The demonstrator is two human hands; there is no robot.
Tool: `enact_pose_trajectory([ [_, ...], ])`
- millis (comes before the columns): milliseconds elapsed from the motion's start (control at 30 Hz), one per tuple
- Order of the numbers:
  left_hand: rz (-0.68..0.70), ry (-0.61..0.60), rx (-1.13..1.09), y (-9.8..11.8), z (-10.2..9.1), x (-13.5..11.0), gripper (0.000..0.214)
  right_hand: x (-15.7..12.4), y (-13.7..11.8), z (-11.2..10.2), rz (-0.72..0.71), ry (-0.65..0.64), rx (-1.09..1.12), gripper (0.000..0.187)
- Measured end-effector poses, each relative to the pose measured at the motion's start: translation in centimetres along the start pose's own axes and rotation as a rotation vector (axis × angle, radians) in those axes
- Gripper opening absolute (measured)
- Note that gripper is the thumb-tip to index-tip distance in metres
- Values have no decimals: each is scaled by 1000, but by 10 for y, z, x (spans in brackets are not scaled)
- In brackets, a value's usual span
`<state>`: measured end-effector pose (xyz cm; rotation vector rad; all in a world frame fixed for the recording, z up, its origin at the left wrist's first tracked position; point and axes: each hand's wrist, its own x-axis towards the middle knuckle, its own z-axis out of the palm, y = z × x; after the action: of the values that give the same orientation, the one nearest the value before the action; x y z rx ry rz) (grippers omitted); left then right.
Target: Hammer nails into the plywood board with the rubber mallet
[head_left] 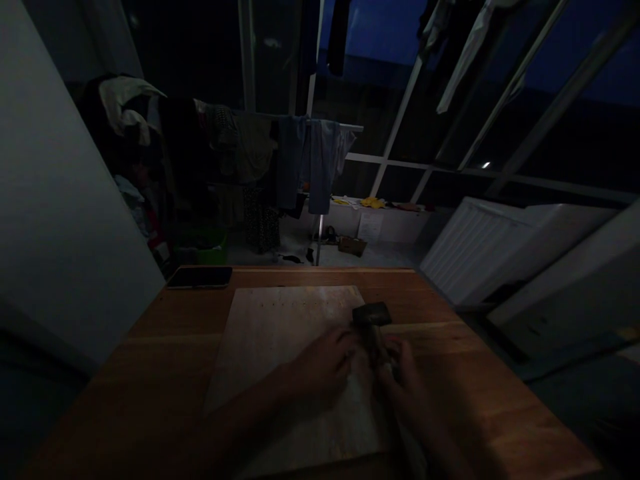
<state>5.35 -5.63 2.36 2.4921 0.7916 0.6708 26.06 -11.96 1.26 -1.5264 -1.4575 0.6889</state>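
Note:
My right hand (403, 377) is wrapped round the handle of a hammer (371, 313), just below its dark head. The hammer lies over the right side of a pale wooden board (255, 353) that rests flat on the table. Close to the hammer's left side is my left hand (327, 360), above the board with its fingers curled in and drawn together. Dim light and blur hide whatever those fingertips may hold. A row of small marks, perhaps nails, runs along the board's far edge.
A dark phone (200, 277) lies at the far left corner of the wooden table (450, 373). Beyond the table, clothes (295, 160) hang on a rack before windows. A white ribbed panel (470, 247) leans at the right, and a pale surface (40, 200) rises at the left.

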Motion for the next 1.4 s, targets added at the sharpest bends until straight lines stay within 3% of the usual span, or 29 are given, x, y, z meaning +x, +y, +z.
enact_pose_trajectory([
  [100, -81, 47, 4, -18, -13, 6, 30, 9, -2, -4, 3, 9, -166, 54],
  [233, -15, -92, 99, -26, -34, 13, 23, 29, -7, -5, 22, -153, -326, 65],
  [300, 41, -175, 187, -23, -40, 19, 19, 40, -11, -6, 19, -250, -307, 62],
  [400, 147, -208, 368, -19, -39, 33, 14, 60, -18, -10, -16, -320, -169, 50],
  [600, 521, -261, 654, -17, -22, 48, 12, 102, -18, -3, -40, -161, -58, 37],
  [767, 622, -316, 703, -18, -23, 46, 17, 122, 3, 15, -18, -146, -38, 43],
  [900, 524, -265, 572, -32, -28, 53, 16, 122, 19, 21, 80, -151, 31, 47],
  [1100, -68, 68, 45, -73, -26, 76, 21, 119, 17, 20, 170, -208, 98, 51],
  [1167, -166, 147, -22, -85, -21, 80, 18, 119, 14, 19, 174, -219, 114, 51],
  [1400, -27, 181, 44, -93, -10, 71, 19, 121, 19, 21, 143, -180, 110, 46],
])
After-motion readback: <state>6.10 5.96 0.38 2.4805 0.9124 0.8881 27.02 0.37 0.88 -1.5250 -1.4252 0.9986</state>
